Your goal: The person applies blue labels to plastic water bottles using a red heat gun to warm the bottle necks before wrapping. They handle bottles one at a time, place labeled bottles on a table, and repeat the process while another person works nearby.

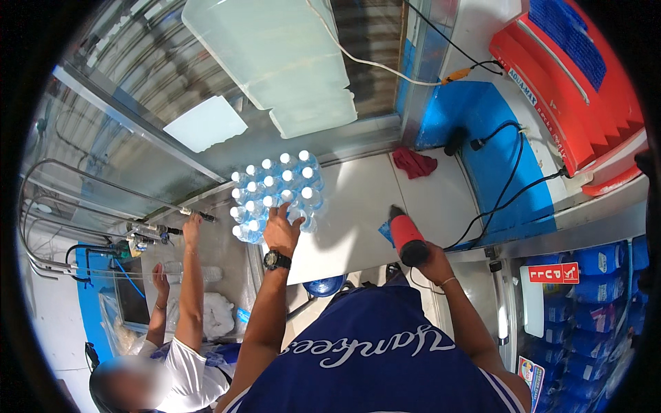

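Observation:
Rows of clear water bottles [268, 196] with white caps stand close together on the white tabletop [356, 211]. My left hand [281, 227], with a black watch at the wrist, is at the near side of this group. Its fingers and thumb touch the bottle tops, but whether they grip one is unclear. In my right hand [433, 264] is a red and black heat gun [405, 229], held over the table's right part with its dark nozzle facing away from me. A blue flat piece [386, 232] shows beside the heat gun.
On the left, a co-worker's hand [192, 229] is at a filling tap [199, 213], the other near clear bottles [211, 273]. A dark red cloth [413, 162] lies at the table's back. Black cables [508, 193] hang at the right, beside a glass-front cabinet [583, 310].

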Motion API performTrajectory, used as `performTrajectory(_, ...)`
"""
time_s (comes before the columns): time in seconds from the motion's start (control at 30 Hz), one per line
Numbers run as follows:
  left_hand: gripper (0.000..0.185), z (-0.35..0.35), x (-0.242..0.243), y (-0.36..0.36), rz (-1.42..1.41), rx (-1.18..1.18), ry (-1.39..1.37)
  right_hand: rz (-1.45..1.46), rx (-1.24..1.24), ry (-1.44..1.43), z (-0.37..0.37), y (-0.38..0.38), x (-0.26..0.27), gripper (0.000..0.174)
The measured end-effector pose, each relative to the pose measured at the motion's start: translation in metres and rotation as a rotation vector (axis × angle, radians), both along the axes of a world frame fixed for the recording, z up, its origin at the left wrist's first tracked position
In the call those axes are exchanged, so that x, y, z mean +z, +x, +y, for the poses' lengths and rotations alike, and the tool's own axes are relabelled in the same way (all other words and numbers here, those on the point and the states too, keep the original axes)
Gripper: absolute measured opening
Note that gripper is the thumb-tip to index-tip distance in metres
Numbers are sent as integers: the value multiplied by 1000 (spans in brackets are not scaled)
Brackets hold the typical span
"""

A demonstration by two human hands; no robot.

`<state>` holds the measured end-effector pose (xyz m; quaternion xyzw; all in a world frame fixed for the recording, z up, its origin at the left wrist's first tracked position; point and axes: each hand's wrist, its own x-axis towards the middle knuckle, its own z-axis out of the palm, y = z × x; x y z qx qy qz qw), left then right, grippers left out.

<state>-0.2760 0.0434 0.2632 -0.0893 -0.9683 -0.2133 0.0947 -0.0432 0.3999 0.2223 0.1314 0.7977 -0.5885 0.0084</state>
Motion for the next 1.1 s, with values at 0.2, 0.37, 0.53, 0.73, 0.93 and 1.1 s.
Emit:
performTrajectory(0.2,54,-17,4,40,-655,48,1480,-87,-194,652,48,-15,-49,52)
performTrajectory(0.37,63,-21,6,80,-925,-117,1906,-126,-375,802,82,-25,-100,59)
performTrajectory(0.53,72,-9,2,101,-845,-135,1763,-272,-586,942,89,-38,-104,66)
performTrajectory(0.73,48,15,-8,121,-794,-8,1674,148,-247,462,-29,-60,-60,51)
performTrajectory(0.93,38,33,-19,131,-785,-2,1493,2,157,-379,-166,-68,0,35)
performTrajectory(1.1,46,31,-21,141,-652,-50,1305,-49,44,-331,-162,-69,2,23)
